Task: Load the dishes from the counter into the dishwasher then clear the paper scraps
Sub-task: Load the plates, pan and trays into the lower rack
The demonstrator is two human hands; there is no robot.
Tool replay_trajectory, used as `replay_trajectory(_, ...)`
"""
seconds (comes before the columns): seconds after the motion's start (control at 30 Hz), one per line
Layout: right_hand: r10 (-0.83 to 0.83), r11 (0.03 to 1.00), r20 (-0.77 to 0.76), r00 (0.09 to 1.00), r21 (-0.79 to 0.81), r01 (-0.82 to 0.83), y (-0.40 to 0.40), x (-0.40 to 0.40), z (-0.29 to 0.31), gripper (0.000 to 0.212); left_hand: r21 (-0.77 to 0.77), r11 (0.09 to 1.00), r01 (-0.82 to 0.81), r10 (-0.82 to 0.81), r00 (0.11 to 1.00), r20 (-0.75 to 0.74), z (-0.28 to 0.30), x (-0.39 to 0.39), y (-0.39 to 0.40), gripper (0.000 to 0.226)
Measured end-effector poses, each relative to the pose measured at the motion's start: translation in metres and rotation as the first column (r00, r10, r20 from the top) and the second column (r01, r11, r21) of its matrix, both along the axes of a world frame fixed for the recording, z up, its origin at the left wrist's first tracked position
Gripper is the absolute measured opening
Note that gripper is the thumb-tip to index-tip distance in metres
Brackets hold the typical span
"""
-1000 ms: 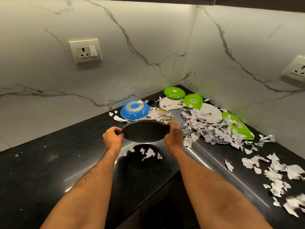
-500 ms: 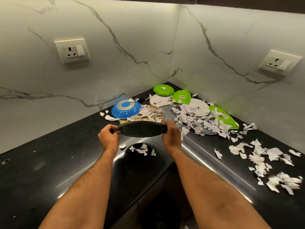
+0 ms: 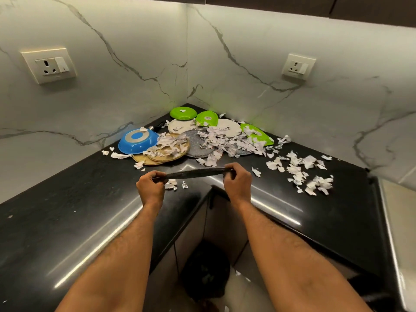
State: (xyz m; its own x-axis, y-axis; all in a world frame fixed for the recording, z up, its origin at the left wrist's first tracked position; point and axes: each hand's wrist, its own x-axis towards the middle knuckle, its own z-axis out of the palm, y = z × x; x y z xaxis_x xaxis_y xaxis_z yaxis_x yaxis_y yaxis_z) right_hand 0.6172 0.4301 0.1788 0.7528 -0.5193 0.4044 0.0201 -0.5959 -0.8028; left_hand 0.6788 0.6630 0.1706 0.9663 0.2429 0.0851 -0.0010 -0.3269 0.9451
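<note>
The fingers of the left hand (image 3: pixel 150 185) and of the right hand (image 3: pixel 236 181) are curled and pinch the two opposite rims of a dark speckled round plate (image 3: pixel 195 172). The plate is seen almost edge-on and held level above the black polished counter (image 3: pixel 67 212); probably this two-sided grip keeps it steady while it is carried away to the dishwasher, which is not in view. Just under the left fingers lie a few torn white paper scraps (image 3: pixel 171 185). Beyond the fingers, in the corner, wait a blue bowl turned upside down (image 3: pixel 137 140), woven tan round mats (image 3: pixel 167 152), white plates (image 3: pixel 227 127) and green plastic plates (image 3: pixel 182 113), many covered by scraps. More scraps lie to the right of the right fingers.
</note>
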Motion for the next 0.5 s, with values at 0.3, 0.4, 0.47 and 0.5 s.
replay_trajectory(0.3,-0.233,0.957,0.043,0.972,0.186,0.221,-0.032,-0.107,-0.015,0.015,-0.026,0.981,0.19,-0.192,0.975,-0.109,-0.041,-0.06,-0.058,0.015)
replay_trajectory(0.4,-0.253,0.963,0.026,0.967,0.104,0.249,-0.055,-0.138,-0.029,0.02,-0.064,0.962,0.267,-0.274,0.951,-0.143,-0.059,-0.082,-0.086,0.026)
replay_trajectory(0.47,-0.275,0.96,0.015,0.961,0.05,0.274,-0.067,-0.159,-0.039,0.033,-0.102,0.95,0.294,-0.307,0.938,-0.158,-0.068,-0.097,-0.105,0.038)
replay_trajectory(0.5,-0.297,0.955,0.009,0.955,0.034,0.296,-0.074,-0.17,-0.044,0.042,-0.122,0.944,0.305,-0.323,0.931,-0.171,-0.076,-0.104,-0.117,0.043)
